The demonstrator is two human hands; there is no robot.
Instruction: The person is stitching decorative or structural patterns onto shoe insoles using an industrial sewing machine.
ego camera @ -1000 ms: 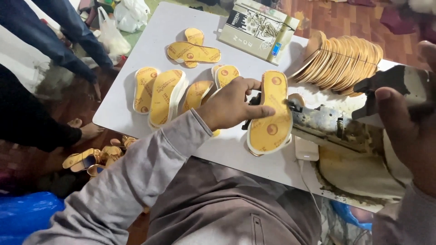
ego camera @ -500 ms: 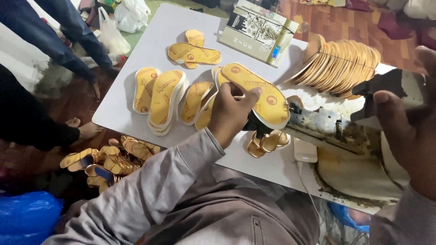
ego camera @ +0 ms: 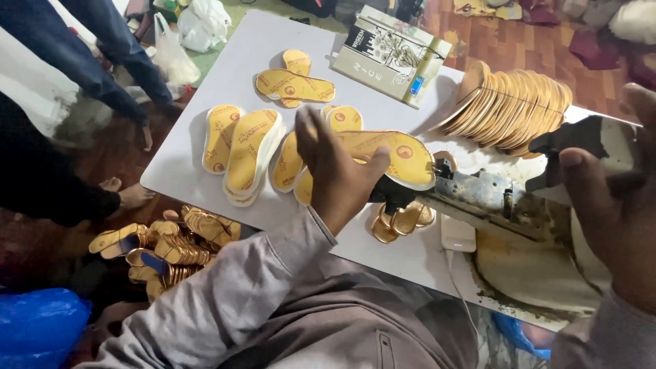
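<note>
The left hand (ego camera: 338,174) reaches in from a grey sleeve, fingers spread upward and thumb pinching a yellow insole (ego camera: 389,154) that lies flat across the metal press (ego camera: 478,198), roughly in the middle of the tabletop (ego camera: 205,171). The right hand (ego camera: 608,205) sits at the frame's right edge, wrapped around the dark lever handle (ego camera: 577,140) of that press, thumb on top.

Just under the press head there's a little pile of gold cut-outs (ego camera: 400,219). Behind it a big fanned stack of insoles (ego camera: 512,102) leans on edge. To the left of the held one, more loose insoles (ego camera: 242,147) lie overlapping, plus a crossed pair (ego camera: 294,82) further back. A flat rectangular box (ego camera: 393,51), cream and black with a small blue label, lies at the far edge.

The tabletop is plain white and stained near the press. Below it, on a reddish wooden floor, is a heap of gold soles (ego camera: 171,242), a blue plastic bag (ego camera: 37,328), a white bag (ego camera: 201,24), and someone's bare foot (ego camera: 133,195).
</note>
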